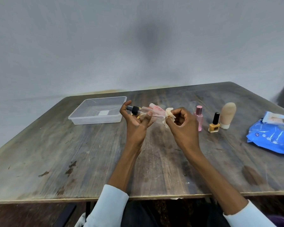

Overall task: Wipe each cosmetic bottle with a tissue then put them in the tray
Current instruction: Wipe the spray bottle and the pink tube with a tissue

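Above table [56,161], left hand [136,122] grips dropper bottle [147,112]; right hand [183,123] pinches tissue [169,113].

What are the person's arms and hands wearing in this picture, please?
Both arms wear pale blue long sleeves, the left sleeve and the right sleeve, pushed back so the forearms are bare. The left hand and right hand are bare: no gloves, rings or watch show.

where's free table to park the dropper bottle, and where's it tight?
Free: the wood between the tray and the table's near edge, and the near-right stretch below the wipes pack. Tight: the pink bottle, nail polish and beige tube stand close beside the right hand.
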